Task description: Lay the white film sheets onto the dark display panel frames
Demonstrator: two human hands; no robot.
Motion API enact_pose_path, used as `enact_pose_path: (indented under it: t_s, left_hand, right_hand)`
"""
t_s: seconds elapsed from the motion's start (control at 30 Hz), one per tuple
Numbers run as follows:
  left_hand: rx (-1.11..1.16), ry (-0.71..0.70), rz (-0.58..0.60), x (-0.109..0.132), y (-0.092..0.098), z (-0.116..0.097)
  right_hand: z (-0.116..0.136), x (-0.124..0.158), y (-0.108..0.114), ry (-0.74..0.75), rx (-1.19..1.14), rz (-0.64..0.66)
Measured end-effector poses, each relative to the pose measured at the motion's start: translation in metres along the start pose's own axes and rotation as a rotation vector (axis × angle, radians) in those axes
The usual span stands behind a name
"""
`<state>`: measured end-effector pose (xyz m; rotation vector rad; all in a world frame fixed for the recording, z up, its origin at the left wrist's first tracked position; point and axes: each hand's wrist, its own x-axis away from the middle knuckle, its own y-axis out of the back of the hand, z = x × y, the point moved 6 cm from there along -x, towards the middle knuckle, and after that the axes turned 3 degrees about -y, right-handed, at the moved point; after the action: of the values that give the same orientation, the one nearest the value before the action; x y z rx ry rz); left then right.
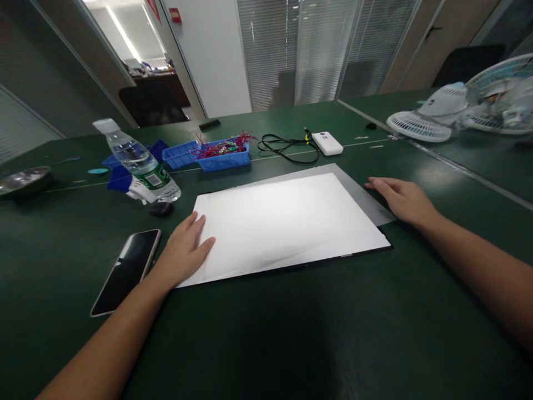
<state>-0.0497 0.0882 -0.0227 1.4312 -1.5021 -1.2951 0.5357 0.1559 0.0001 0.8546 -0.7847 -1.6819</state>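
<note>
A large white sheet (283, 222) lies flat on the green table, with a dark edge showing beneath its front side. Under it, a greyish translucent sheet (362, 197) sticks out at the back and right. My left hand (185, 250) rests on the white sheet's left edge, fingers apart. Beside the right end of the greyish sheet is my right hand (402, 200), its fingers stretched out to the left and nothing visible in them. A phone (127, 272) lies left of my left hand, partly behind my forearm.
A water bottle (141, 164) leans over blue bins at the left, near a black mouse (161, 209). Behind the sheets are blue trays (225, 161) of red wires, a black cable (287, 149) and a white power bank (327, 143). Fan parts (420, 126) lie back right.
</note>
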Motion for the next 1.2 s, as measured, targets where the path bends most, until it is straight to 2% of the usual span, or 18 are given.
enact_pose_path:
  t_s: [0.27, 0.4, 0.53, 0.7, 0.97, 1.2]
  left_hand:
    - [0.056, 0.014, -0.012, 0.001, 0.003, 0.002]
    - [0.091, 0.008, -0.044, 0.000, 0.005, 0.000]
    - [0.119, 0.035, -0.057, 0.000, 0.006, 0.000]
    - [0.127, 0.052, -0.045, -0.001, 0.005, 0.002]
    - [0.138, 0.054, -0.046, -0.002, 0.007, 0.004]
    - [0.193, 0.095, -0.070, -0.001, 0.010, 0.004]
  right_hand:
    - [0.011, 0.006, -0.008, -0.008, -0.249, 0.039]
    - [0.012, 0.010, -0.006, -0.077, -0.484, -0.004]
    - [0.013, 0.012, -0.010, -0.076, -0.705, 0.016]
    - [0.010, 0.008, -0.011, -0.007, -0.597, 0.030]
    - [0.013, 0.011, -0.017, 0.117, -0.459, 0.220]
    - [0.018, 0.016, -0.022, 0.185, -0.310, 0.298]
